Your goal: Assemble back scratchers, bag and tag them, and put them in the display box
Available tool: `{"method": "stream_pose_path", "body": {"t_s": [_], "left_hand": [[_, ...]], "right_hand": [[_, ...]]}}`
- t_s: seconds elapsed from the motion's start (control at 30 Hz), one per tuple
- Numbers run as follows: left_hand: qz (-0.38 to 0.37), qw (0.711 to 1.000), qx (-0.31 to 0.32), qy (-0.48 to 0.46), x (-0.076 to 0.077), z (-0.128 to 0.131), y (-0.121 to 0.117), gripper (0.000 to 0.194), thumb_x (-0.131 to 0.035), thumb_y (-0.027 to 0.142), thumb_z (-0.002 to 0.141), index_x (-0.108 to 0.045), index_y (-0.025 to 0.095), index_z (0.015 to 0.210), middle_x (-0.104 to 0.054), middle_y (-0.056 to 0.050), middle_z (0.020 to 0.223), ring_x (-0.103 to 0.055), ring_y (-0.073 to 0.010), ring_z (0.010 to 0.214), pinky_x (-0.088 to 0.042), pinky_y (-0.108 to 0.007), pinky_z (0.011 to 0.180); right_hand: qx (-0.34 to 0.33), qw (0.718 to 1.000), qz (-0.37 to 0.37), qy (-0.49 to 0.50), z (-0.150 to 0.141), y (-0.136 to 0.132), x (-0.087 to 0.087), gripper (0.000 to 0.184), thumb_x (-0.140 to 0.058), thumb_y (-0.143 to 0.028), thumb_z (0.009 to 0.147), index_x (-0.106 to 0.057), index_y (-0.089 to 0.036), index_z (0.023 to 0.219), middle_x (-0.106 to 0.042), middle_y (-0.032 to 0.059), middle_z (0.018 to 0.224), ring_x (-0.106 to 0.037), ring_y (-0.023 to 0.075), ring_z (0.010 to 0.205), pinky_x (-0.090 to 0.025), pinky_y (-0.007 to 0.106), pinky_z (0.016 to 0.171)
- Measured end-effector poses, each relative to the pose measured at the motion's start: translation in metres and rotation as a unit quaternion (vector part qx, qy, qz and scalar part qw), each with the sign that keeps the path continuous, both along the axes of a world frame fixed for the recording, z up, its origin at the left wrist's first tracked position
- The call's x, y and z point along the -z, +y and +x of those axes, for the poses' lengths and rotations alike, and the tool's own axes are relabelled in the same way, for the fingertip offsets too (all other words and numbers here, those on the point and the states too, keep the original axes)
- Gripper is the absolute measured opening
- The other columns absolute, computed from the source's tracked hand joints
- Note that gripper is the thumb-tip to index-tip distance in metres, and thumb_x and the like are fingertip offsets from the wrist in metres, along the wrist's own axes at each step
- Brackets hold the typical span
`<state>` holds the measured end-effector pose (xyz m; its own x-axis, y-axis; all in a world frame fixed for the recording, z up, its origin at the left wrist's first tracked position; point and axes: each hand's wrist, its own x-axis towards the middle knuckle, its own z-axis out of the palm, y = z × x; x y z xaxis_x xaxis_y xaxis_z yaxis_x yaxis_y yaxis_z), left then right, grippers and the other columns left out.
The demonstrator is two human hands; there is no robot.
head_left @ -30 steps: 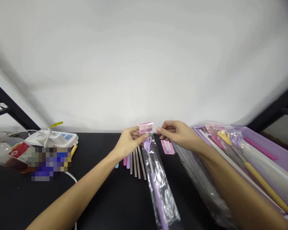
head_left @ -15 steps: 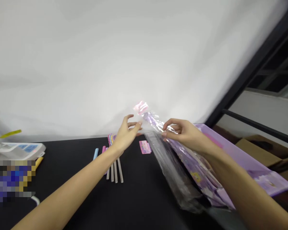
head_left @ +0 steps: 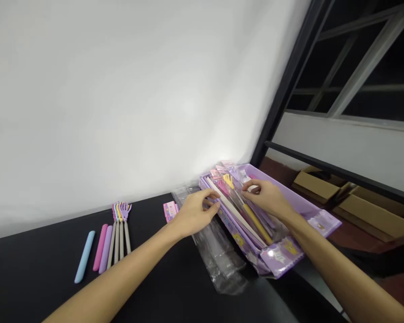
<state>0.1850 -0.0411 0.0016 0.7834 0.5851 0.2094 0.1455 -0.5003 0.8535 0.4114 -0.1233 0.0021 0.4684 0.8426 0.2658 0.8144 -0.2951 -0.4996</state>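
Note:
My right hand (head_left: pixel 267 197) is inside a long purple box (head_left: pixel 319 220) at the table's right end, fingers curled on a clear-bagged back scratcher (head_left: pixel 237 181) among several packets there. One yellow back scratcher (head_left: pixel 247 213) lies on top. My left hand (head_left: pixel 195 214) is at the box's left rim, fingers bent and pressed against it. Empty clear bags (head_left: pixel 218 251) lie on the black table just under my left hand.
A small pink card (head_left: pixel 170 210) lies left of the box. Further left, several unwrapped back scratchers (head_left: pixel 120 226) lie in a row beside pink (head_left: pixel 101 246) and blue (head_left: pixel 85 255) handles. Cardboard boxes (head_left: pixel 373 215) sit below, beyond the table's right edge.
My view swung right. The bagged purple back scratcher went from above the table into the purple box with my right hand; my left hand let go of its pink header and moved to the box rim.

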Motion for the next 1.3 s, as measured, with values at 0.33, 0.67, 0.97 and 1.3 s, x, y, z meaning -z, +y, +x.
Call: {"method": "stream_pose_path", "body": {"t_s": [0.33,0.67,0.97,1.3], "left_hand": [[0.033,0.999,0.000,0.002,0.001,-0.005,0.004,0.021,-0.053,0.026,0.087,-0.064,0.020,0.104,-0.068,-0.004,0.108,-0.065,-0.0165,0.091,-0.054,-0.026,0.072],[0.073,0.995,-0.060,0.043,-0.017,-0.074,0.033,0.025,-0.048,0.033,0.090,-0.066,0.019,0.101,-0.071,-0.005,0.101,-0.066,-0.0194,0.095,-0.053,-0.029,0.079],[0.110,0.969,-0.158,0.158,-0.044,-0.183,0.048,0.025,-0.047,0.038,0.091,-0.065,0.022,0.097,-0.070,-0.002,0.081,-0.065,-0.0155,0.070,-0.047,-0.024,0.064],[0.090,0.895,-0.202,0.388,-0.023,-0.255,0.073,0.007,-0.055,0.027,0.082,-0.056,0.020,0.083,-0.066,-0.001,0.066,-0.064,-0.0171,0.061,-0.040,-0.024,0.057]], "right_hand": [[-0.078,0.983,-0.090,-0.142,-0.015,-0.011,-0.030,0.022,-0.055,-0.034,0.080,-0.052,-0.021,0.062,-0.062,0.0042,0.072,-0.055,0.0202,0.073,-0.036,0.030,0.067],[-0.200,0.978,-0.001,-0.061,-0.111,0.014,-0.055,0.015,-0.058,-0.033,0.082,-0.057,-0.021,0.072,-0.062,-0.0003,0.071,-0.053,0.0149,0.065,-0.033,0.028,0.061],[-0.273,0.960,-0.047,0.038,-0.184,0.068,-0.059,0.013,-0.062,-0.033,0.078,-0.060,-0.022,0.072,-0.070,0.0033,0.076,-0.063,0.0181,0.072,-0.042,0.027,0.062],[-0.321,0.939,-0.118,0.034,-0.237,0.102,-0.021,0.011,-0.060,-0.029,0.075,-0.055,-0.022,0.069,-0.066,0.0011,0.064,-0.059,0.0152,0.058,-0.040,0.027,0.055]]}}
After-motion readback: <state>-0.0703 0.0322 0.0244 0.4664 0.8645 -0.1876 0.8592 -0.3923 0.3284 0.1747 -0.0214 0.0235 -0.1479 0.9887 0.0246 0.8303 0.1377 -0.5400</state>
